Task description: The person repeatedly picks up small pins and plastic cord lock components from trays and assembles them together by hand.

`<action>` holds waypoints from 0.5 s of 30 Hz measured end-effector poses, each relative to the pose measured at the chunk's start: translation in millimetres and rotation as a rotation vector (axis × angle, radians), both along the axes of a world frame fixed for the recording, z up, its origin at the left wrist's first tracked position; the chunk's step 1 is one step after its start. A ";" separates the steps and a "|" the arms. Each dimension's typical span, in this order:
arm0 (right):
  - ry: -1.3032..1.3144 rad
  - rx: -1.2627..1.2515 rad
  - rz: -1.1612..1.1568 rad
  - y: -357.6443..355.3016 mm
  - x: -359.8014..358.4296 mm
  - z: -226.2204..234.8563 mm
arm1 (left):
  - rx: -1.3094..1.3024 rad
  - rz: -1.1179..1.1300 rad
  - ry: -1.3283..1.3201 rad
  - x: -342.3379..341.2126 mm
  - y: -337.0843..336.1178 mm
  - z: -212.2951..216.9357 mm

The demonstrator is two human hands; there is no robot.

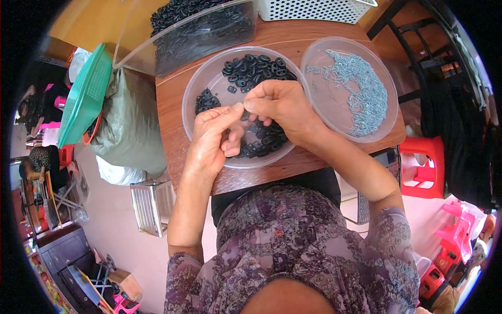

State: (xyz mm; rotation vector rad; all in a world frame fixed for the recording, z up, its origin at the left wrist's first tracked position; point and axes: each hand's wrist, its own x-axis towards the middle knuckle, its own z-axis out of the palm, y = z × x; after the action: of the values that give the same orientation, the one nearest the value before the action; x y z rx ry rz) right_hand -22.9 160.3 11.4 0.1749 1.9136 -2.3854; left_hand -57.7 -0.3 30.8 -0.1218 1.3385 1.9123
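small wooden table (pixel 172 104); on it two clear round dishes (pixel 204 78) (pixel 334 52), a clear tub (pixel 209 31), a white basket (pixel 314 9)

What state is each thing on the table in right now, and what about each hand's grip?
Left hand: grip pinched at the fingertips, meeting the right hand.
Right hand: grip pinched on a small dark part, too hidden to identify.
Round clear dish: open, partly filled with black rings.
Second clear dish: open, thin layer of small metal pins.
Clear rectangular tub: open, heaped with black rings.
White basket: contents out of view.
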 end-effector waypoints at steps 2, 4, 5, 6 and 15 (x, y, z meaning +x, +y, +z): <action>0.032 0.003 0.002 -0.5 0.4 -0.1 | 0.005 0.027 -0.022 0.5 0.5 0.9; 0.017 0.058 -0.012 -1.4 2.3 1.8 | 0.002 0.038 -0.006 0.8 0.3 -0.4; 0.018 0.057 -0.011 -1.6 3.9 4.5 | 0.000 0.052 0.009 0.8 -0.2 -0.9; 0.036 0.073 -0.008 -1.5 6.4 8.2 | -0.001 0.054 0.010 0.7 -0.6 -0.7; 0.240 0.266 -0.117 -12.0 18.1 1.3 | -0.129 0.123 0.101 1.0 5.6 5.7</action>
State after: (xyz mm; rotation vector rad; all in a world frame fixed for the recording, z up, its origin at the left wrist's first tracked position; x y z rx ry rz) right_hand -4.9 148.3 12.7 0.0156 2.3905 -2.3022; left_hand -56.7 5.3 36.5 -0.1781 1.5545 1.9552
